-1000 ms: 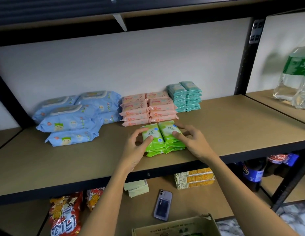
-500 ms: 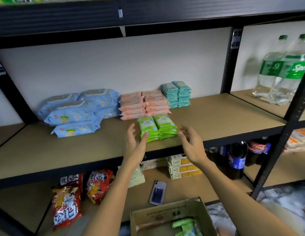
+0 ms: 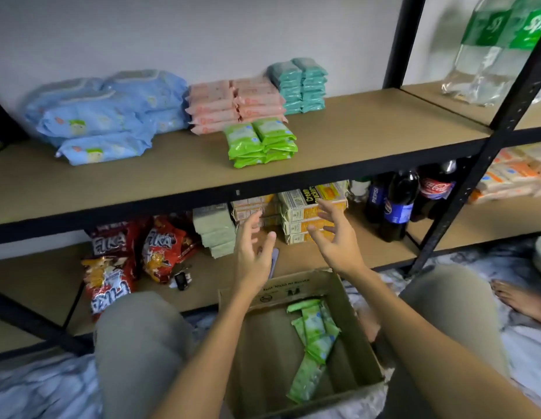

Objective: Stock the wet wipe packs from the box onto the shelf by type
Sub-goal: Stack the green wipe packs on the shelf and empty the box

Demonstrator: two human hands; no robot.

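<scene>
Left hand (image 3: 254, 257), right hand (image 3: 335, 241) empty, spread above box (image 3: 263, 352); green packs (image 3: 314, 337) inside.

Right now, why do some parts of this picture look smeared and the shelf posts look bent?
Head view: the clear green-labelled soda bottles at top right are smeared by motion blur, and the two bare hands, left hand and right hand, are slightly soft; the wide-angle lens makes the black metal shelf post lean; the green wipe packs on the shelf stay fairly sharp under even, soft light.

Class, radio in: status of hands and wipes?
Left hand and right hand open, empty. Green packs in box. Path clear.
</scene>
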